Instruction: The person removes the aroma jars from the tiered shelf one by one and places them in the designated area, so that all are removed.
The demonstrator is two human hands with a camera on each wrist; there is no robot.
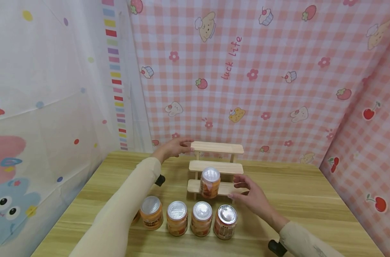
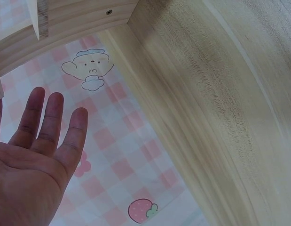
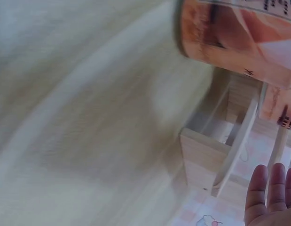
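A three-tier wooden display rack stands toward the back of the table, with one orange can with a silver lid upright on its lowest shelf. At the left end of the top shelf my left hand has its fingertips at the edge, and the left wrist view shows several of its fingers stretched out. Beside the lowest shelf's right end is my right hand, fingers spread and thumb close to the shelf; whether it touches cannot be told. Nothing is held in either hand.
A row of similar cans stands in front of the rack; my left sleeve partly hides the leftmost one. Wood-patterned table extends on both sides. A pink checked curtain hangs behind, a white one at left.
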